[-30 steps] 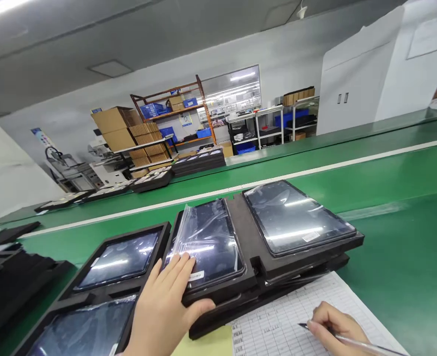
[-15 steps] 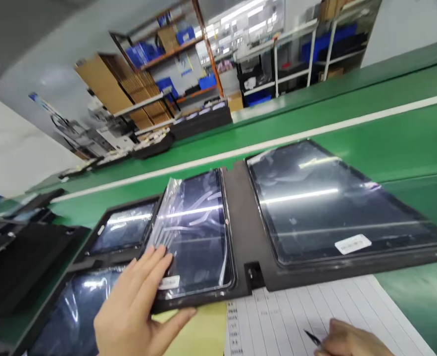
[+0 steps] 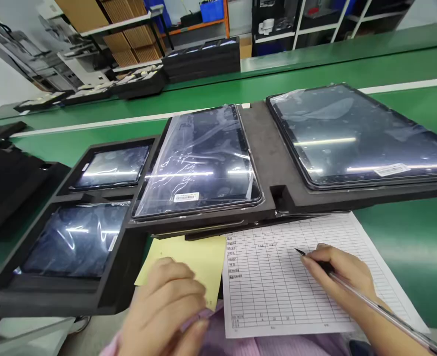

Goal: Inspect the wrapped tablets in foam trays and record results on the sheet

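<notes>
My right hand grips a slim clear-barrelled pen, its dark tip just over a printed form sheet with a grid of rows and columns. A few marks stand in some cells. My left hand, somewhat blurred, hovers over a yellow paper, its fingers loosely curled and the thumb apart, with nothing visible in it. Beyond the papers, a film-covered tablet screen with a white barcode label lies in a black foam tray. A larger screen lies to its right.
On the left, a black foam tray holds two smaller screens, one lower screen and one upper screen. Dark trays are stacked at the far left. A green conveyor belt runs behind, with loaded black trays along its far side.
My left hand has left the middle screen and drawn back toward me, over the yellow paper. My right hand with the pen is further up in view; the camera has tilted down, showing more of the form.
</notes>
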Tool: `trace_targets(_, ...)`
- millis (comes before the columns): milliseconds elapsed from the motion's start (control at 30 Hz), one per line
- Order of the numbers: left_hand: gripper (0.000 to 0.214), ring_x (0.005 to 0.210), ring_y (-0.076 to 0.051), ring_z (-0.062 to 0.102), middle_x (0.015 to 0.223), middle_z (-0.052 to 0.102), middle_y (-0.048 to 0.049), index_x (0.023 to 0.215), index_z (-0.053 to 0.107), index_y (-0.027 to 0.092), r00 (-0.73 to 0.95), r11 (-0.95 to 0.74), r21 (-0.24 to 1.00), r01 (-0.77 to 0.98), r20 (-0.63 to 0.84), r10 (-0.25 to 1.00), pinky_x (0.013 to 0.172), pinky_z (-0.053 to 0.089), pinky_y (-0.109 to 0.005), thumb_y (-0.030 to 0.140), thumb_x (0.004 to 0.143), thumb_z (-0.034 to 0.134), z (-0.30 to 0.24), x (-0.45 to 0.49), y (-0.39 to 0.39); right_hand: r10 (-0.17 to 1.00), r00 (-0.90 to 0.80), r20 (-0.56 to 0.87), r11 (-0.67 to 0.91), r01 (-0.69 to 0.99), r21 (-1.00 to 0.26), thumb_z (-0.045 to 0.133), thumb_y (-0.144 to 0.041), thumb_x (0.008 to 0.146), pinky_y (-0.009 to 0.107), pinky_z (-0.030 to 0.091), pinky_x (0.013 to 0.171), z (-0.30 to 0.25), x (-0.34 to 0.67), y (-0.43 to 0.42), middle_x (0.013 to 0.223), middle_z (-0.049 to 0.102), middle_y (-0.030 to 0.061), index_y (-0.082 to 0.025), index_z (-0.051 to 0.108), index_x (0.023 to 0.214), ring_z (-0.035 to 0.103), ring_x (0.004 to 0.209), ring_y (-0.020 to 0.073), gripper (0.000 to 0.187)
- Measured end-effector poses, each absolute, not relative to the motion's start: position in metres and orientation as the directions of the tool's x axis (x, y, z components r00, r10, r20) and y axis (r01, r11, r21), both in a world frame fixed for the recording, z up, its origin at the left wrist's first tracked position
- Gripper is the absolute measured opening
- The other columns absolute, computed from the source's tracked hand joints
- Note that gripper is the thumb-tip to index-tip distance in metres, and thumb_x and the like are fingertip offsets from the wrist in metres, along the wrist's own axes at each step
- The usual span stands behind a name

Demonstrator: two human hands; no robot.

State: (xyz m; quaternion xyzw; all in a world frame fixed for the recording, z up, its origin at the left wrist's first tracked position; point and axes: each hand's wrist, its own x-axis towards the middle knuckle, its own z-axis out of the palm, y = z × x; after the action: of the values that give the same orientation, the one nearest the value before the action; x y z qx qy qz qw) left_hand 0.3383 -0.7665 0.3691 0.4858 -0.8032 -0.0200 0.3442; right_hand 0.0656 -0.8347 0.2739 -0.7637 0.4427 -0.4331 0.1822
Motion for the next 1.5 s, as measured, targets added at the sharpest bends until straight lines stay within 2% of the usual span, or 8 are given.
trace_targets(100, 0.017, 0.07, -0.017, 0.056, 0.073, 0.065, -0.0034, 0.088, 0.056, 0.018, -0.324, 0.536, 0.433, -0.725, 0.473, -0.819, 0.065, 0.05, -0.033, 0.007, 0.076, 0.05, 0.331, 0.328, -0.765, -0.865, 0.208, 0.457, -0.492, -0.536, -0.687, 0.054, -0.029, 0.087, 0.024, 0.041, 0.047, 0.271, 0.066, -0.832, 0.057, 0.06, -0.0032, -0.023, 0.053, 0.068, 0.055, 0.048, 0.0123, 0.02)
trace_targets(300, 0.013, 0.082, -0.022, 0.056, 0.094, 0.067, -0.0099, 0.09, 0.057, 0.016, -0.269, 0.432, 0.454, -0.779, 0.38, -0.885, 0.069, 0.051, -0.038, 0.016, 0.078, 0.051, 0.29, 0.324, -0.768, -0.903, 0.162, 0.398, -0.415, -0.569, -0.71, 0.055, -0.036, 0.086, 0.024, 0.04, 0.048, 0.27, 0.068, -0.83, 0.057, 0.06, -0.0026, -0.023, 0.053, 0.065, 0.054, 0.048, 0.0127, 0.025)
trace_targets(500, 0.013, 0.083, -0.023, 0.057, 0.099, 0.068, -0.0103, 0.088, 0.059, 0.016, -0.276, 0.424, 0.441, -0.791, 0.361, -0.891, 0.069, 0.052, -0.038, 0.02, 0.078, 0.053, 0.289, 0.325, -0.768, -0.922, 0.123, 0.368, -0.37, -0.56, -0.741, 0.056, -0.035, 0.085, 0.023, 0.04, 0.049, 0.271, 0.07, -0.83, 0.056, 0.059, -0.004, -0.023, 0.054, 0.065, 0.054, 0.049, 0.0119, 0.023)
trace_targets(833, 0.018, 0.078, -0.021, 0.057, 0.091, 0.069, -0.0084, 0.091, 0.059, 0.016, -0.272, 0.421, 0.449, -0.788, 0.36, -0.892, 0.067, 0.051, -0.038, 0.014, 0.076, 0.049, 0.29, 0.33, -0.767, -0.935, 0.113, 0.337, -0.34, -0.565, -0.752, 0.057, -0.035, 0.084, 0.024, 0.038, 0.049, 0.274, 0.069, -0.829, 0.055, 0.059, -0.0043, -0.023, 0.054, 0.066, 0.053, 0.049, 0.012, 0.022)
trace_targets(1100, 0.024, 0.084, -0.026, 0.056, 0.108, 0.067, -0.0114, 0.094, 0.058, 0.015, -0.291, 0.394, 0.392, -0.832, 0.296, -0.91, 0.069, 0.053, -0.043, 0.021, 0.072, 0.053, 0.29, 0.316, -0.764, -0.934, 0.121, 0.336, -0.345, -0.553, -0.758, 0.058, -0.033, 0.084, 0.025, 0.038, 0.047, 0.275, 0.069, -0.829, 0.055, 0.058, -0.0047, -0.023, 0.053, 0.066, 0.052, 0.048, 0.0121, 0.021)
trace_targets(1500, 0.027, 0.086, -0.027, 0.055, 0.114, 0.065, -0.0124, 0.094, 0.061, 0.014, -0.313, 0.369, 0.344, -0.863, 0.209, -0.927, 0.069, 0.051, -0.044, 0.03, 0.072, 0.058, 0.289, 0.3, -0.768, -0.933, 0.131, 0.335, -0.347, -0.572, -0.743, 0.056, -0.034, 0.084, 0.027, 0.041, 0.047, 0.273, 0.068, -0.831, 0.056, 0.059, -0.0014, -0.024, 0.053, 0.065, 0.054, 0.049, 0.014, 0.022)
